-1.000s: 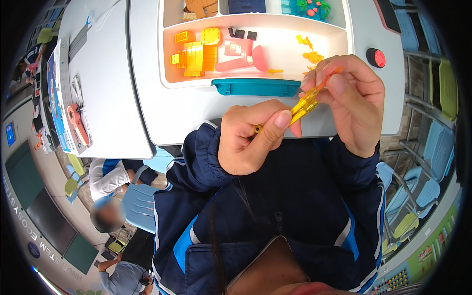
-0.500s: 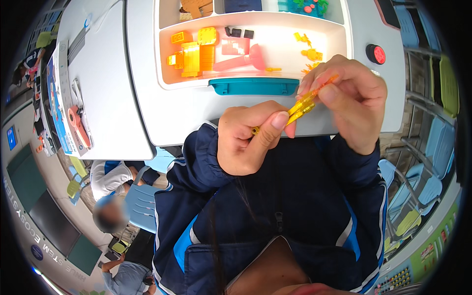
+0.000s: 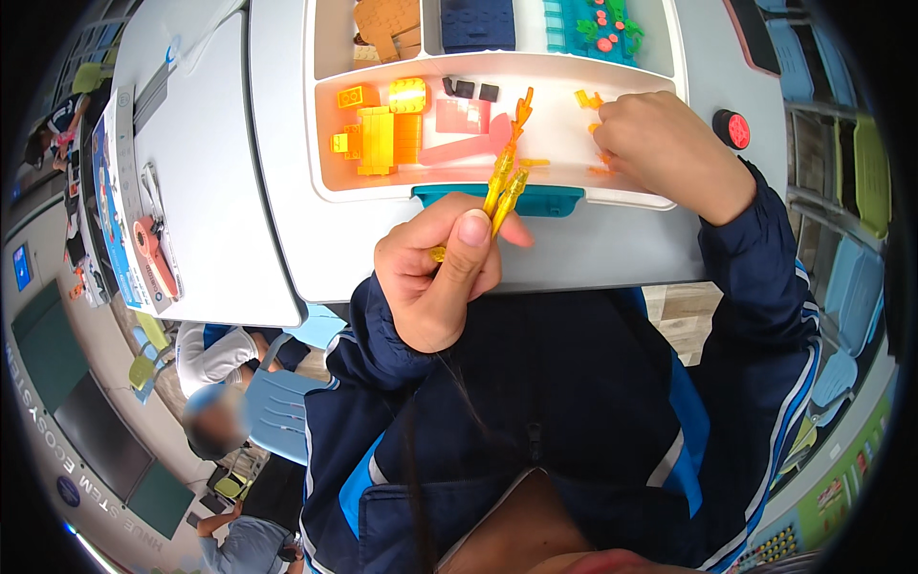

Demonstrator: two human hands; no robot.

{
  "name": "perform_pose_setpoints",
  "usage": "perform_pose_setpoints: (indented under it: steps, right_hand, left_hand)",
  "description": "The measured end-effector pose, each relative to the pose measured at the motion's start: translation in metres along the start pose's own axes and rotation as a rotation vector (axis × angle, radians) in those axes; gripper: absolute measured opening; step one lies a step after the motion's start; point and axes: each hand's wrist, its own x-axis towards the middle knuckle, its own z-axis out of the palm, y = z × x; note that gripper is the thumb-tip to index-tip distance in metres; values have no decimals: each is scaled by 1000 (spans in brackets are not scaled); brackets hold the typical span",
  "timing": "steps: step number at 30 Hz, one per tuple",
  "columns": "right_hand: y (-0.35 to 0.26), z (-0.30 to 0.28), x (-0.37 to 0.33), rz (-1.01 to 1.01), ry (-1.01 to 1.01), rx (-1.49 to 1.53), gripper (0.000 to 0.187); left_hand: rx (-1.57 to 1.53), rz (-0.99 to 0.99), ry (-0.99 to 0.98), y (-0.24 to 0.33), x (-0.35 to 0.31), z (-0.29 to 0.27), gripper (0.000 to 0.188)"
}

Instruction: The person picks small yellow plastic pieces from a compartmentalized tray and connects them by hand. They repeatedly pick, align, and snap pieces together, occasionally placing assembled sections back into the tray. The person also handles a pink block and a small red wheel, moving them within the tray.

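Observation:
My left hand (image 3: 435, 273), in front of the tray, is closed on two transparent yellow torch-like toy pieces (image 3: 504, 187). One carries an orange flame-shaped piece (image 3: 522, 110) at its tip; the other ends bare. My right hand (image 3: 660, 143) reaches into the right end of the tray's near compartment, over several small orange flame pieces (image 3: 587, 99). Its fingertips point down and are mostly hidden, so whether they pinch a piece does not show. The white tray (image 3: 359, 194) has a teal latch (image 3: 555, 202) on its near side.
Left in the same compartment lie yellow bricks (image 3: 376, 141), black pieces (image 3: 465, 89) and pink translucent parts (image 3: 463, 116). Far compartments hold brown (image 3: 387, 24), navy (image 3: 476, 24) and teal pieces (image 3: 566, 29). A red-topped round object (image 3: 732, 129) stands right of the tray.
My right hand has left the orange flame piece, now on one torch piece, and moved up into the tray. My left hand has shifted left, tilting the torch pieces more upright.

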Motion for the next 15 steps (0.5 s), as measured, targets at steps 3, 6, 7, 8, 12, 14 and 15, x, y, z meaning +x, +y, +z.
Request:
perform_pose_setpoints:
  steps: [3, 6, 7, 8, 12, 14, 15]
  right_hand:
    - [-2, 1, 1, 2, -18, -18, 12]
    - [0, 2, 0, -6, 3, 11, 11]
    - [1, 3, 0, -13, 17, 25, 10]
    - [2, 5, 1, -16, 43, 24, 9]
    - [-3, 14, 6, -1, 106, -8, 8]
    - [-6, 14, 9, 26, 91, -40, 7]
    - [-6, 14, 10, 42, 70, -57, 8]
  left_hand:
    - [-5, -52, -2, 1, 2, -2, 33]
    - [-1, -91, -25, 2, 6, -1, 32]
    - [2, -100, -33, 2, 8, -1, 32]
    - [-1, -108, -37, 3, 8, -1, 31]
    - [-36, -144, -6, 6, 8, 2, 30]
    - [-55, -153, 24, 7, 7, 4, 29]
    - [-61, -152, 32, 6, 6, 5, 28]
